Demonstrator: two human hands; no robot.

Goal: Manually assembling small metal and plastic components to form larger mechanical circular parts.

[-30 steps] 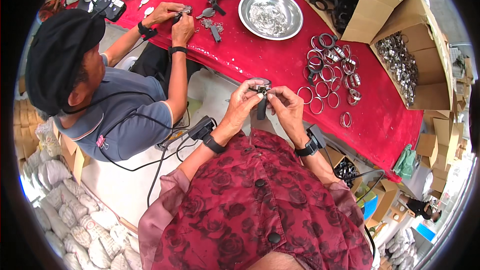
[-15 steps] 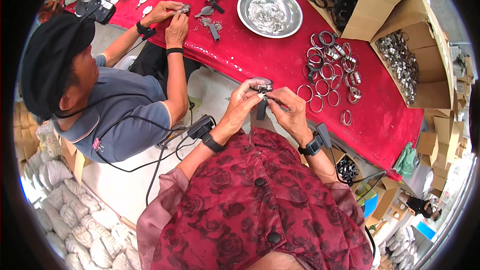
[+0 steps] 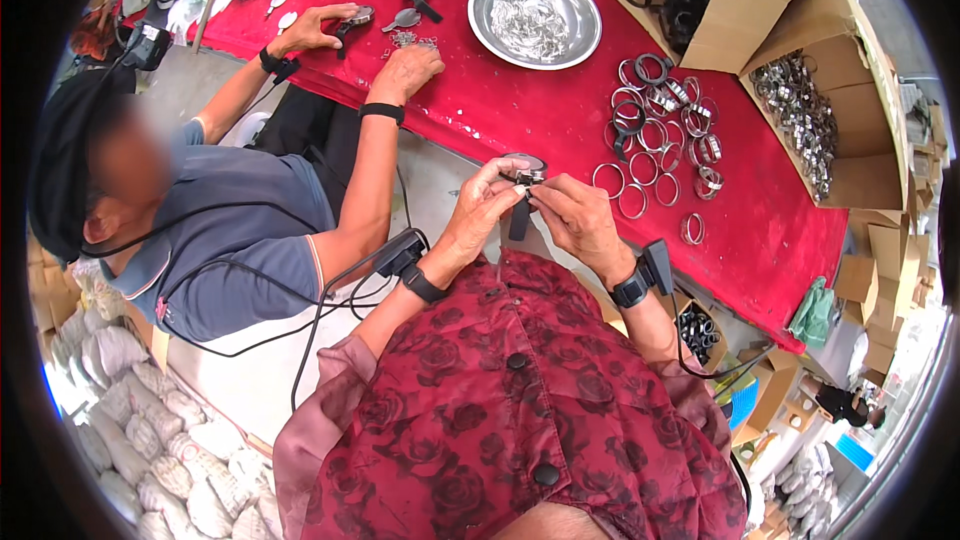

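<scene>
At the middle of the frame, in the head view, the person's left hand (image 3: 482, 208) and right hand (image 3: 580, 222) come together in front of the near edge of a red-covered table (image 3: 560, 115). Between them is the black-handled piece (image 3: 519, 222), its round top toward the table and its dark handle pointing down the frame. The left fingers and thumb are closed on its middle, just below the round top. The right fingertips are drawn close in a pinch at its right side (whether they grip the piece itself or some tiny part, I cannot tell).

Just right of centre lies a cluster of silver rings (image 3: 668, 100), some overlapping, with a few black ones among them. At the upper centre stands a shiny bowl (image 3: 485, 25) holding small bright metal bits (image 3: 530, 25). At the upper right, one open carton (image 3: 735, 10) holds black rings, and the carton (image 3: 865, 110) beside it holds metal parts.

At the left, a co-worker in a dark cap sits at the table; that person's left hand (image 3: 310, 30) is at another round piece, the right hand (image 3: 408, 72) beside loose small parts. Pale sacks (image 3: 185, 470) fill the lower left.
</scene>
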